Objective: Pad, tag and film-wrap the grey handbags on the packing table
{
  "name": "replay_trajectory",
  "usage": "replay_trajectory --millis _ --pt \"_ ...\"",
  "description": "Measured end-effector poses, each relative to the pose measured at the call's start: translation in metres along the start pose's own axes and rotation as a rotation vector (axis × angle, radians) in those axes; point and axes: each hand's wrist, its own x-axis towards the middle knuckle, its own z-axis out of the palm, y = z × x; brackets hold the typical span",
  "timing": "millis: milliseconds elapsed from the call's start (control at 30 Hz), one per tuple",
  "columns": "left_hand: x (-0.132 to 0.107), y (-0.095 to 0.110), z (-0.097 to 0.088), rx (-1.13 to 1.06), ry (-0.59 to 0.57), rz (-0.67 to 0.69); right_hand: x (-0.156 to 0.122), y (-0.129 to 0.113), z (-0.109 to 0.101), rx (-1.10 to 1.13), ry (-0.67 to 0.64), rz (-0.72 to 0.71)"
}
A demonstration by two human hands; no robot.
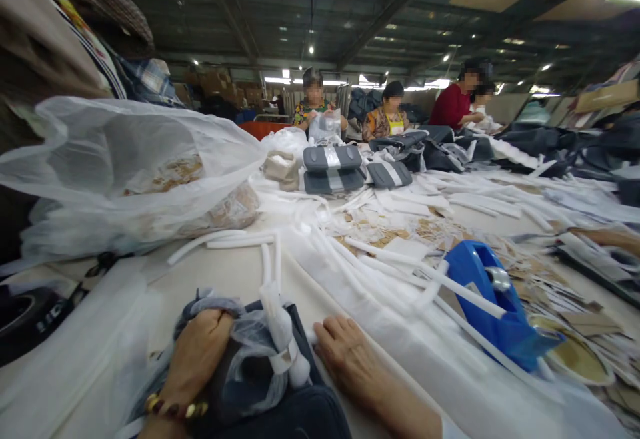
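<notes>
A dark navy bag (305, 412) lies open in front of me at the table's near edge. Thin clear plastic (250, 379) and a white foam-wrapped handle (280, 325) bound with a white band show on it. My left hand (203, 349), a beaded bracelet on its wrist, is closed in a fist on the bag's far left edge. To the right of the bag my right hand (347, 352) rests low over the table, fingers curled together. A small white bit shows at its fingertips; what it is stays unclear.
White foam tubes (243, 242) lie beyond the bag. A blue tape dispenser (493, 305) stands at right among paper scraps. A large translucent plastic sack (125, 139) is at left. Wrapped dark bags (333, 169) are stacked farther back, where several co-workers (393, 115) are.
</notes>
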Motion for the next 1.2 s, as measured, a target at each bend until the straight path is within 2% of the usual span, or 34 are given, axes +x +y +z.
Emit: replay_trajectory --millis 100,267,333,500,600,667,733,800,867,933,1000,1067,1133,1200 --pt "-0.003 0.001 -0.003 -0.065 -0.042 -0.062 0.015 0.024 0.005 -0.026 0.116 0.069" --pt "-0.002 0.002 0.003 -0.043 -0.097 -0.067 0.017 0.098 -0.034 -0.123 0.381 0.447" --pt "-0.001 0.002 0.005 -0.006 -0.12 -0.045 0.009 0.116 -0.047 -0.142 0.42 0.516" --pt "0.001 0.003 0.01 0.204 -0.155 0.071 -0.021 0.126 -0.049 -0.238 0.365 0.546" --pt "0.004 0.003 0.015 0.315 -0.199 0.189 -0.031 0.136 -0.048 -0.386 0.253 0.653" --pt "0.006 0.004 0.018 0.339 -0.228 0.214 -0.033 0.143 -0.052 -0.492 0.189 0.717" --pt "0.006 0.007 0.018 0.368 -0.259 0.211 -0.031 0.141 -0.058 -0.577 0.215 0.662" --pt "0.005 0.009 0.017 0.407 -0.283 0.216 -0.026 0.126 -0.058 -0.553 0.305 0.466" --pt "0.004 0.009 0.016 0.441 -0.284 0.24 -0.018 0.1 -0.048 -0.402 0.324 0.226" --pt "0.003 0.008 0.016 0.437 -0.272 0.256 -0.009 0.073 -0.029 -0.28 0.244 0.077" --pt "0.003 0.007 0.017 0.379 -0.255 0.245 0.0 0.053 -0.007 -0.288 0.191 0.055" --pt "0.003 0.007 0.018 0.312 -0.233 0.217 0.007 0.045 0.012 -0.321 0.173 0.06" --pt "0.003 0.007 0.017 0.273 -0.213 0.195 0.011 0.046 0.022 -0.313 0.178 0.046" --pt "0.003 0.009 0.016 0.244 -0.207 0.174 0.015 0.048 0.023 -0.283 0.201 0.023"
